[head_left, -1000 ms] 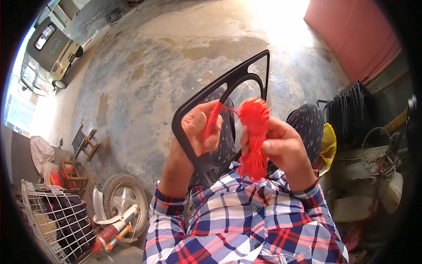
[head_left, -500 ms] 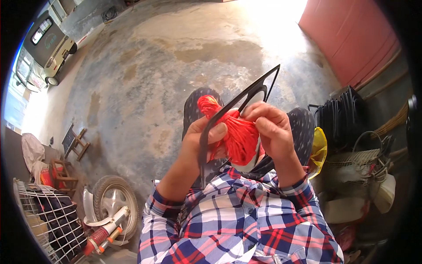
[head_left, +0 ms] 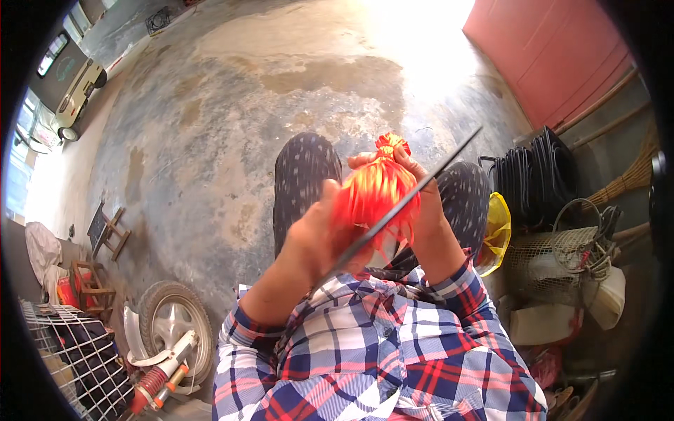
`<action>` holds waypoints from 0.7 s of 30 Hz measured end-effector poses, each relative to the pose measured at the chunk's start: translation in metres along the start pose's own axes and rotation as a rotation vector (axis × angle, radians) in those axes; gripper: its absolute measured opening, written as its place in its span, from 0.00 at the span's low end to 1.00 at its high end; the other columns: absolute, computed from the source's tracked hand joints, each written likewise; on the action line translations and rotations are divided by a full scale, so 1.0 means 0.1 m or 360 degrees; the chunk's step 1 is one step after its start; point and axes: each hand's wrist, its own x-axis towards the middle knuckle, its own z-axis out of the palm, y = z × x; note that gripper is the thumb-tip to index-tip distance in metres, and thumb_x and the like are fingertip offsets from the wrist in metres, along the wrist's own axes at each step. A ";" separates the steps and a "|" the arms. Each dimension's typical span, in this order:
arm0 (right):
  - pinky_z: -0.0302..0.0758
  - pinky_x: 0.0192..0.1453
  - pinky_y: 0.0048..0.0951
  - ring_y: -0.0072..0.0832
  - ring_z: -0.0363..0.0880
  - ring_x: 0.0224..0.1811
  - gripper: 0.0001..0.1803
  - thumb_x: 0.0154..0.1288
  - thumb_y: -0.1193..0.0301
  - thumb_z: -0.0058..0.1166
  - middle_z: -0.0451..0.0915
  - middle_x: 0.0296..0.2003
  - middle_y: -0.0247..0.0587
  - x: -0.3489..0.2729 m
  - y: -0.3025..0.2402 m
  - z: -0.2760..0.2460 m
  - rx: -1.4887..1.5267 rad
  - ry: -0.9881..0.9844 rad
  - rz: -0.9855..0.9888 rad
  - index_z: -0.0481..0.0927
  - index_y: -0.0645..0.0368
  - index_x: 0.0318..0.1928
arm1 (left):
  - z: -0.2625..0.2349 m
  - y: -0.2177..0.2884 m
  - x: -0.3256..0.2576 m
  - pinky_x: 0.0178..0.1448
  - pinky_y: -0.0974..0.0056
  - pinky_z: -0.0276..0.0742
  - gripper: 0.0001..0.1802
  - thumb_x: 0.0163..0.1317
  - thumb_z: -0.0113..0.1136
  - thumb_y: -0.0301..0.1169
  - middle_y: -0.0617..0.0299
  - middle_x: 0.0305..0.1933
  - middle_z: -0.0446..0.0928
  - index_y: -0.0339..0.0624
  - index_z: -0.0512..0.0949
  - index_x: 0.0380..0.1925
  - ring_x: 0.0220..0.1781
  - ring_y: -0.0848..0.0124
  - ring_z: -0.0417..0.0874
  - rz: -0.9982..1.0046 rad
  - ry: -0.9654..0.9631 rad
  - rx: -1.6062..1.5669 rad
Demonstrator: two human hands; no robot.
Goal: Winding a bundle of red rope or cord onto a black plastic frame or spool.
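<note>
A bundle of shiny red-orange strands (head_left: 375,193) is held in front of my lap, gathered tight at its far end and hanging loose toward me. My right hand (head_left: 425,196) grips the gathered neck, fingers around it. Close against the loose strands on the left is my left hand (head_left: 312,231), smeared by motion, its fingers partly hidden. A thin, flat black frame (head_left: 421,184) slants across the bundle, seen almost edge-on. Its near end runs down by my left hand, which appears to be holding it.
My knees (head_left: 305,175) flank the work. A yellow bag (head_left: 497,228) lies beside my right knee. On the right are stacked black frames (head_left: 537,168), a wire basket (head_left: 547,256) and a broom (head_left: 625,182). A wheel (head_left: 175,326) and a white wire crate (head_left: 77,351) stand at left.
The bundle has tipped so its gathered end points away from me, and my right hand has shifted to that neck. The black frame has turned from showing its opening to nearly edge-on.
</note>
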 end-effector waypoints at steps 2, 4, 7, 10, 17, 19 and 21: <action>0.70 0.65 0.41 0.33 0.78 0.55 0.18 0.72 0.63 0.48 0.81 0.49 0.44 0.03 0.06 -0.32 -0.0131 -0.0001 -0.0185 0.76 0.63 0.53 | -0.14 0.07 -0.05 0.22 0.70 0.57 0.42 0.68 0.33 0.67 0.58 0.32 0.76 0.37 0.73 0.55 0.20 0.76 0.66 0.0045 -0.0264 0.0134; 0.71 0.64 0.41 0.34 0.79 0.55 0.15 0.72 0.67 0.46 0.81 0.49 0.45 -0.06 0.04 -0.45 -0.0162 0.0014 -0.0181 0.76 0.64 0.50 | -0.22 0.13 -0.06 0.22 0.71 0.58 0.42 0.69 0.34 0.67 0.58 0.32 0.76 0.38 0.73 0.56 0.20 0.76 0.67 0.0096 -0.0215 0.0136; 0.70 0.63 0.42 0.39 0.76 0.56 0.20 0.70 0.58 0.46 0.80 0.46 0.50 -0.18 -0.06 -0.45 -0.0351 0.0048 -0.0102 0.76 0.65 0.43 | -0.32 0.16 0.00 0.18 0.72 0.58 0.42 0.69 0.36 0.65 0.56 0.30 0.75 0.38 0.70 0.60 0.17 0.77 0.66 0.0157 -0.0159 0.0157; 0.67 0.64 0.45 0.43 0.72 0.57 0.29 0.69 0.43 0.43 0.79 0.44 0.52 -0.21 -0.17 -0.26 -0.0531 -0.0172 -0.0349 0.73 0.61 0.35 | -0.41 0.21 -0.01 0.14 0.73 0.56 0.35 0.70 0.45 0.57 0.53 0.29 0.73 0.39 0.69 0.62 0.13 0.77 0.64 0.0185 -0.0172 0.0122; 0.67 0.46 0.40 0.32 0.70 0.29 0.29 0.73 0.41 0.36 0.71 0.24 0.36 -0.31 -0.22 0.11 -0.0085 -0.0497 -0.0467 0.68 0.56 0.34 | -0.50 0.26 -0.01 0.15 0.73 0.57 0.29 0.67 0.61 0.37 0.59 0.29 0.71 0.42 0.64 0.65 0.14 0.78 0.65 0.0414 -0.0084 0.0240; 0.67 0.45 0.39 0.31 0.69 0.27 0.29 0.74 0.42 0.35 0.69 0.22 0.35 -0.33 -0.16 0.11 -0.0165 -0.0485 -0.0396 0.68 0.56 0.34 | -0.54 0.26 0.00 0.14 0.73 0.56 0.29 0.67 0.61 0.35 0.59 0.29 0.69 0.44 0.64 0.65 0.14 0.79 0.65 0.0415 -0.0130 0.0223; 0.67 0.44 0.37 0.29 0.67 0.26 0.29 0.75 0.43 0.34 0.68 0.21 0.34 -0.35 -0.14 0.13 -0.0169 -0.0438 -0.0340 0.69 0.56 0.35 | -0.57 0.26 0.01 0.14 0.73 0.56 0.28 0.67 0.60 0.35 0.59 0.29 0.70 0.44 0.64 0.65 0.14 0.79 0.64 0.0441 -0.0167 0.0238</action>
